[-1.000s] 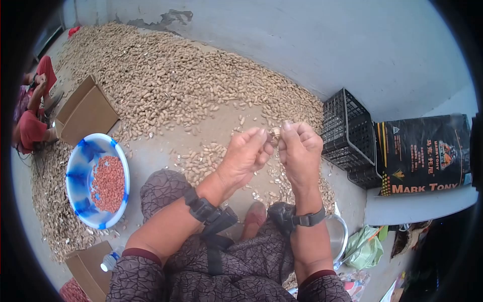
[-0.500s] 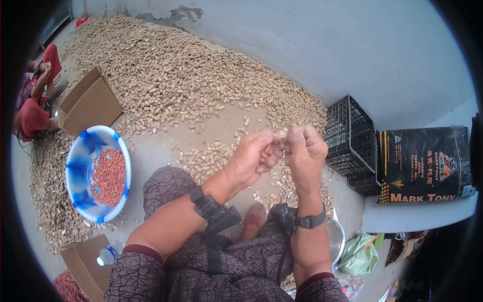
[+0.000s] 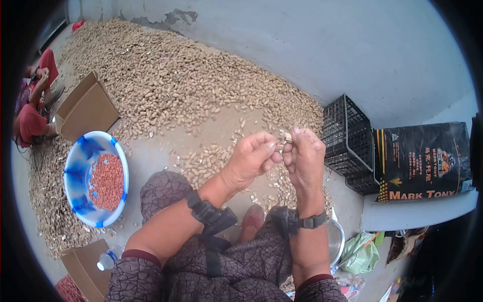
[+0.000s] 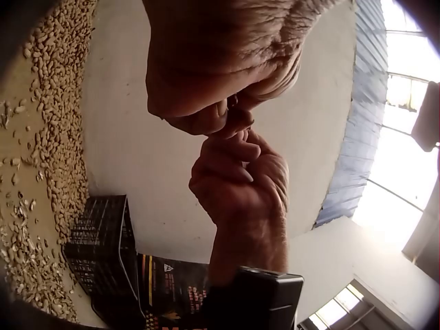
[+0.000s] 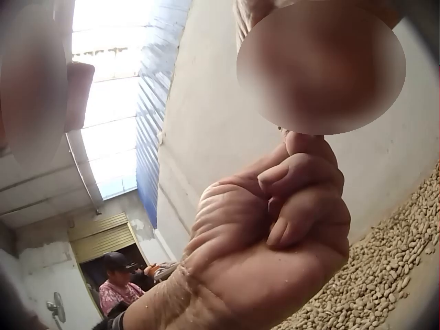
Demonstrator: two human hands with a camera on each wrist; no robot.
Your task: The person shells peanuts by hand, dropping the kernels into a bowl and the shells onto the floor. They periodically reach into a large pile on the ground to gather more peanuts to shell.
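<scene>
In the head view, my left hand (image 3: pixel 250 158) and right hand (image 3: pixel 306 158) meet fingertip to fingertip above the floor. A pale piece of peanut shell (image 3: pixel 288 136) is pinched in the right fingertips. The left thumb and forefinger pinch a small bit of peanut (image 3: pixel 279 143); the left palm is hidden. From the left wrist, the left hand (image 4: pixel 220 62) is curled above the right hand (image 4: pixel 244 185). The right wrist view shows the right hand (image 5: pixel 275 227) with curled fingers, a blurred patch above them. Shelled red kernels (image 3: pixel 106 181) lie in a blue-and-white basin (image 3: pixel 74 173).
Unshelled peanuts (image 3: pixel 186 80) are heaped along the wall. Black crates (image 3: pixel 347 136) and a black sack (image 3: pixel 425 161) stand right. Cardboard boxes (image 3: pixel 88 108), a bottle (image 3: pixel 108 259) and a metal bowl (image 3: pixel 338 241) are nearby. Another person (image 3: pixel 37 105) sits far left.
Both hands have stayed close together while their fingers shifted. Red kernels seen in my left palm half a second ago are now hidden as that hand has turned. The shell piece shows more clearly.
</scene>
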